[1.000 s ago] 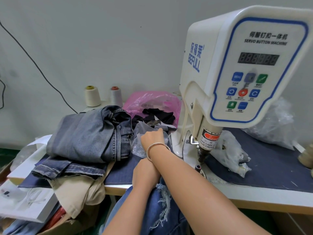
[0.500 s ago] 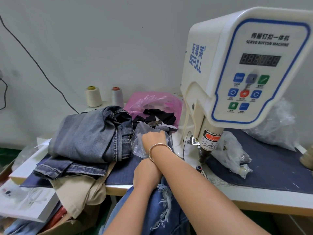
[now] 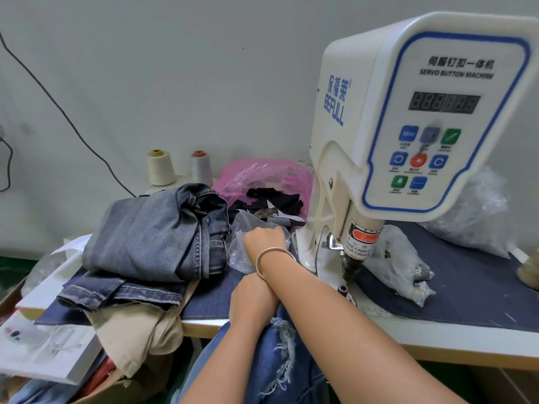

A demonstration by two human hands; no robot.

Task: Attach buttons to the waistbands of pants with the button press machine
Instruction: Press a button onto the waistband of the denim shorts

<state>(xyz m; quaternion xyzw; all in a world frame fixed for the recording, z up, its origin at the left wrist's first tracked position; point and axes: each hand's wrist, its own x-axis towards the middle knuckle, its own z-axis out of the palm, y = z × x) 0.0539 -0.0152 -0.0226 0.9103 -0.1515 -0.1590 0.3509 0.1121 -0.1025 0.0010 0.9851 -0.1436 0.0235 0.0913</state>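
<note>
- Head view: table front edge [image 3: 437, 341] ran toward 4 o'clock; bare mat lay at 3 o'clock of the button press machine [image 3: 408, 126].
- Right hand [image 3: 264, 237] reached into a clear bag [image 3: 242, 258]; grip undeterminable.
- Left hand [image 3: 252, 301] gripped blue pants [image 3: 280, 354] at 6 o'clock.

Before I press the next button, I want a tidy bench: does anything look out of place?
The folded jeans and beige garment overhang the table's left edge. Nothing looks spilled or damaged.
</note>
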